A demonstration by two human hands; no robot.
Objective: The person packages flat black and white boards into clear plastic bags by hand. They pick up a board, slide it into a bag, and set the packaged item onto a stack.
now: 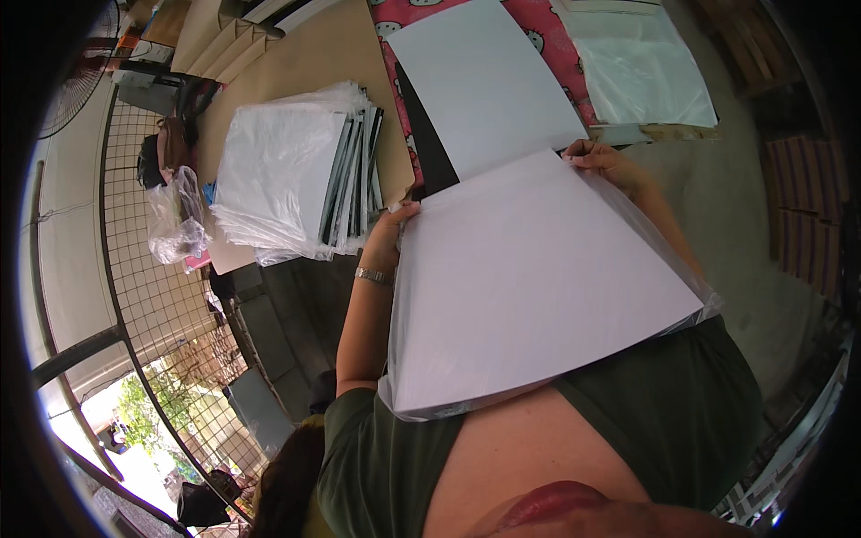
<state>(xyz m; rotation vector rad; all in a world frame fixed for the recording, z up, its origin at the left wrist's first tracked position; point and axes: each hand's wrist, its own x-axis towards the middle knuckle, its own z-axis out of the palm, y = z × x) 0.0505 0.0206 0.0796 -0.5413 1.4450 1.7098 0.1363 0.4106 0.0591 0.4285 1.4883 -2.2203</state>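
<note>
A large white board sits inside a clear plastic bag, leaning against my body with its top edge at the table. My left hand, a watch on its wrist, pinches the upper left corner. At the upper right corner, the fingers of my right hand are closed on the bag's edge. Just beyond lies a bare white sheet on the table. To the left is a stack of bagged boards, some with dark edges. A pile of clear plastic bags rests at the far right.
Brown cardboard covers the table's left part; a red patterned cloth lies under the white sheet. Wire mesh with a hanging plastic bag stands at the left, a fan above. Striped stacks are at the right.
</note>
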